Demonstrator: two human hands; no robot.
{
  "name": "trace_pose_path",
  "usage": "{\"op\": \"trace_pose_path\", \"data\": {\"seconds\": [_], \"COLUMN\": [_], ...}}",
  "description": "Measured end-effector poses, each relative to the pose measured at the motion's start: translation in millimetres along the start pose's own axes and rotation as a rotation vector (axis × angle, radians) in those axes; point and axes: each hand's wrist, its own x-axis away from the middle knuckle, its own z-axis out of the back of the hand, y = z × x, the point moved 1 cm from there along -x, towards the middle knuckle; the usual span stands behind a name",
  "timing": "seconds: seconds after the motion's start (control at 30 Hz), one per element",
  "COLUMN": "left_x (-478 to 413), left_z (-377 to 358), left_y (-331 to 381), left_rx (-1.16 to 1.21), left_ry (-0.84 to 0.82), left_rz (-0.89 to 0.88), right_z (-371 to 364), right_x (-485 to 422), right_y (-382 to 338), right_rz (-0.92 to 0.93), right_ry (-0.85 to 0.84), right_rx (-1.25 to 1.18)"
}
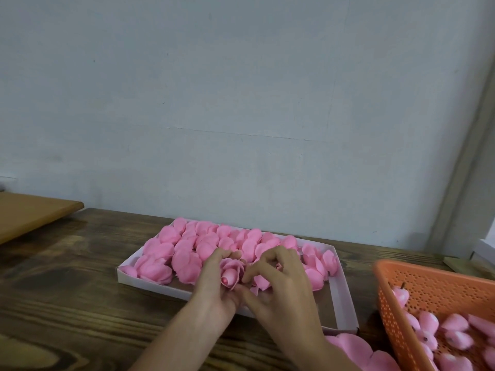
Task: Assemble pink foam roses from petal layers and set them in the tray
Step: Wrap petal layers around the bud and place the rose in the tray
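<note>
Head view: my left hand [217, 286] is cupped round a rose [232, 274]. Its fingers curl behind the outer petals and the thumb sits at the base, so the tight centre points back at me. I hold the rose just above the tray [345, 298], over the tray's near half and, as far as I can tell, clear of its floor. My right hand [280, 285] is just right of the rose, also over the tray, with its fingers bent. Its forefinger and thumb pinch the rose's right edge, and the other fingers arch above. A scrap of pink shows under that palm, and I cannot tell whether it belongs to the rose I hold or to one lying in the tray.

The tray is a shallow white box with a brown floor, set on a dark wooden table [80, 290]. Roses [184, 253] crowd its far and left parts, touching one another, and brown floor shows at its near right corner. Just outside that corner, loose petal layers [356, 346] lie flat on the table. Right of the tray, near but not touching, stands an orange basket [428, 295] with pink buds [428, 324] in it. Well left of the tray lies a tan board [32, 212]. Behind the tray rises a pale wall [241, 103]
</note>
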Motion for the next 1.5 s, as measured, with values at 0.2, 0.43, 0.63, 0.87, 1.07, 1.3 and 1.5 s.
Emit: {"op": "trace_pose_path", "data": {"seconds": [0.2,0.43,0.63,0.87,1.07,1.3,1.5], "left_x": [0,6,11,15,12,13,11], "left_z": [-1,-5,-4,-2,-1,-5,-10], "left_y": [-2,1,-1,-7,-8,-13,-19], "left_rx": [-0.018,-0.015,-0.027,0.08,0.124,0.165,0.063], "left_ry": [-0.132,-0.218,-0.178,-0.171,-0.13,-0.165,-0.192], "left_rz": [-0.02,-0.033,0.028,0.137,0.195,0.203,0.117], "right_z": [4,7,8,9,11,8,4], "right_x": [-3,-7,-5,-3,-3,-2,-3], "right_y": [5,4,-3,-11,-14,-11,-6], "right_rz": [-0.2,-0.238,0.095,0.461,0.493,0.419,0.266], "right_ry": [0.015,-0.021,0.03,0.064,0.042,0.121,0.125], "right_rx": [-0.292,-0.437,-0.083,0.064,0.084,0.16,0.156]}}
